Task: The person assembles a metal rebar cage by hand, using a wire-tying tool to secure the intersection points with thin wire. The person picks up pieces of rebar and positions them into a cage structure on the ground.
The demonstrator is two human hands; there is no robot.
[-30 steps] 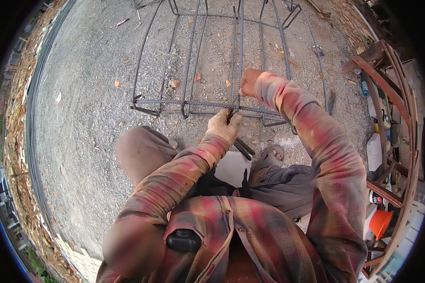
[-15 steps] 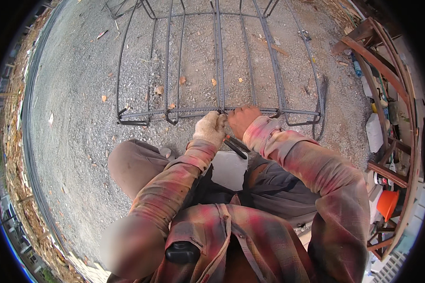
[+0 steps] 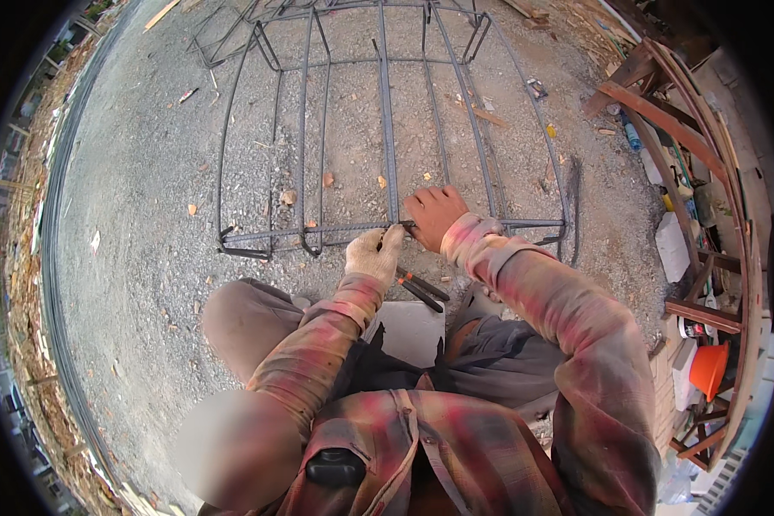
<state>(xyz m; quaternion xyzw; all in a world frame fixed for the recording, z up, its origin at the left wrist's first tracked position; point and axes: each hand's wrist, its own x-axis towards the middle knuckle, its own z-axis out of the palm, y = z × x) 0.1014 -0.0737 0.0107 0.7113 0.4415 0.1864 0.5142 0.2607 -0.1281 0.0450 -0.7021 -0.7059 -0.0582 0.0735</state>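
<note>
The gloved left hand (image 3: 374, 252) closes on pliers (image 3: 421, 286) with dark handles, held at the near crossbar of a ribbed rebar cage (image 3: 387, 129). Just beside it, the bare right hand (image 3: 434, 215) clasps that crossbar. Coarse gravel ground (image 3: 146, 172) lies beyond.

My right hand (image 3: 434, 215), which a second ago reaches out along the near crossbar of the rebar cage (image 3: 387, 129), is now drawn back in and sits just beside my gloved left hand (image 3: 374, 254) at the same joint on that bar. My right elbow is more bent. My head tips up a little, so the far end of the cage comes into sight on the gravel ground (image 3: 146, 198).
</note>
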